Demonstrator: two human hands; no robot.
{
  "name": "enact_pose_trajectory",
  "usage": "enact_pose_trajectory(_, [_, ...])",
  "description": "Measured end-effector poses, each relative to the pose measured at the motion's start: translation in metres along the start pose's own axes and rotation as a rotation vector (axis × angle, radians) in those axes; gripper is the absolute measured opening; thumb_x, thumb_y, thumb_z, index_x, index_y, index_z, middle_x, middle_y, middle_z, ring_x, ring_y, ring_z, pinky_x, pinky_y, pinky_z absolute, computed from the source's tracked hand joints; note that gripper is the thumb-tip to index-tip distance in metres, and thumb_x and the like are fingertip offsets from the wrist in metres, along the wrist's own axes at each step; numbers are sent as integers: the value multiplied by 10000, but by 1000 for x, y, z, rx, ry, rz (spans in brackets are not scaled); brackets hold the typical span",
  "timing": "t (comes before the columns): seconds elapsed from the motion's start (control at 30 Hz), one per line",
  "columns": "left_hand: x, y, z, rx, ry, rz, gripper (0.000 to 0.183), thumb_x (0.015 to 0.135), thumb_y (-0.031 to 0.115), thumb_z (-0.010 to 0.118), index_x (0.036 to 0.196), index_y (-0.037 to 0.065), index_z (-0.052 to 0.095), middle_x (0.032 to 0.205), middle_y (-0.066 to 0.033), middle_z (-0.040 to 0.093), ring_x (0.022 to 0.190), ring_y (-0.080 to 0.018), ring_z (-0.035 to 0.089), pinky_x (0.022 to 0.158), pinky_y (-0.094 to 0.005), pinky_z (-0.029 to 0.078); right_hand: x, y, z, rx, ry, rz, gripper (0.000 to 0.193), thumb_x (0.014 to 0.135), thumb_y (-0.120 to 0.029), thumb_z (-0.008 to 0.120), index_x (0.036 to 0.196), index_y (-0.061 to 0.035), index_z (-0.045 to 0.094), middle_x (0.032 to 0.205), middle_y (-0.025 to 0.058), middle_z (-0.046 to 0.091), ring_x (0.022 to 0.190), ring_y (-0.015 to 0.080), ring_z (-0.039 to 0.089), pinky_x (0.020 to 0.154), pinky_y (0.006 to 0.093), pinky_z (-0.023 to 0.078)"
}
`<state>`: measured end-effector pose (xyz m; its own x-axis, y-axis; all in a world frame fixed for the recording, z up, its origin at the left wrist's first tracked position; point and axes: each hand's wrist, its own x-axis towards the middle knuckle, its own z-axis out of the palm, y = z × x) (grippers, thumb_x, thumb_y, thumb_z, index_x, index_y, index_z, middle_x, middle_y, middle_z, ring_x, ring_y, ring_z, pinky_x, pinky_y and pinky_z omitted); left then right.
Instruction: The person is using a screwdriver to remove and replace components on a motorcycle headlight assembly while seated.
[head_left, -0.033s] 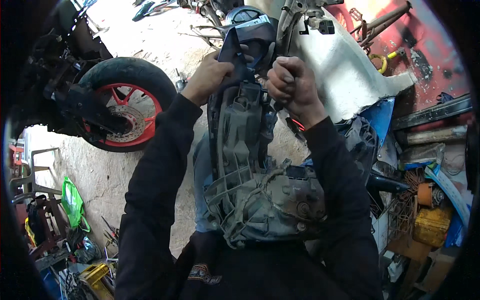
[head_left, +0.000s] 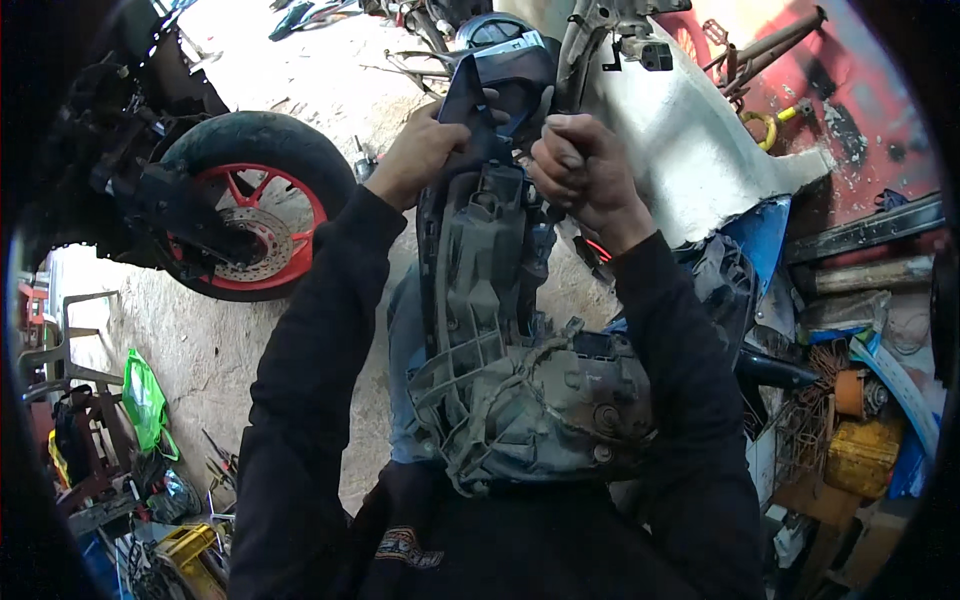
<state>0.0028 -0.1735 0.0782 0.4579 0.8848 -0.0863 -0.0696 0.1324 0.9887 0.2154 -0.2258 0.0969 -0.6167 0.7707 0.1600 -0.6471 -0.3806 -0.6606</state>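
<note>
A dusty dark plastic motorcycle assembly point(head_left: 482, 262), which looks like a headlight housing, lies across my lap, with a bulky near end point(head_left: 560, 395) and a thin cable over it. At its far end my left hand point(head_left: 425, 150) is closed round the edge of a dark pointed plastic panel point(head_left: 463, 100), some fingers behind it. Across from it, my right hand point(head_left: 585, 170) is a fist, thumb over the fingers, close beside the assembly's right edge. What the fist holds, if anything, is hidden.
A motorcycle wheel point(head_left: 255, 205) with a red rim and brake disc stands at the left. Pale body panel point(head_left: 690, 150) at the right. A green bag point(head_left: 146, 405) and yellow box point(head_left: 188, 552) lie lower left; a rusty wire tangle point(head_left: 805, 430) and yellow container point(head_left: 865, 455) lie lower right.
My right fist has shifted very slightly to the left. My left hand and the assembly stay put.
</note>
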Motion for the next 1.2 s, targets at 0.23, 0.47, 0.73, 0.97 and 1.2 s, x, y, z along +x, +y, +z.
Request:
enact_pose_trajectory(0.23, [-19, -4, -22, 171, 69, 122, 201, 810, 66, 533, 980, -25, 592, 842, -90, 584, 733, -125, 583, 643, -279, 487, 12, -7, 34, -2191, 441, 116, 314, 903, -238, 555, 1035, 46, 579, 781, 193, 626, 817, 319, 636, 757, 375, 486])
enact_pose_trajectory(0.47, [-22, 4, 0, 495, 252, 306, 577, 723, 176, 662, 1237, -24, 492, 1092, -192, 549, 974, -308, 597, 880, -362, 468, -2, -27, 26, -1419, 221, -4, 316, 808, -140, 630, 1076, 28, 632, 926, 95, 660, 882, 169, 629, 804, 310, 481])
enact_pose_trajectory(0.73, [-44, 17, 29, 1224, 493, 1048, 604, 684, 132, 716, 1242, 45, 500, 1198, -144, 518, 1183, -352, 457, 949, -424, 411, -26, 0, 29, -1122, 510, -180, 334, 899, -241, 609, 1144, -16, 640, 1058, 86, 640, 973, 141, 586, 884, 293, 455])
enact_pose_trajectory(0.97, [-33, 7, 51, 370, -112, 213, 629, 719, 80, 723, 1262, -24, 424, 1073, -164, 640, 928, -177, 657, 768, -341, 522, -23, 12, 34, -1327, 558, -331, 323, 857, -217, 643, 1094, 2, 642, 1073, 119, 639, 1028, 159, 576, 919, 297, 434])
enact_pose_trajectory(1.2, [-26, -11, 52, 490, -220, 125, 642, 725, 72, 761, 1253, -49, 417, 925, -131, 679, 867, -193, 658, 786, -330, 509, -16, 14, 19, -1099, 573, -340, 293, 817, -286, 678, 1021, -79, 713, 949, 127, 641, 958, 253, 607, 866, 339, 467])
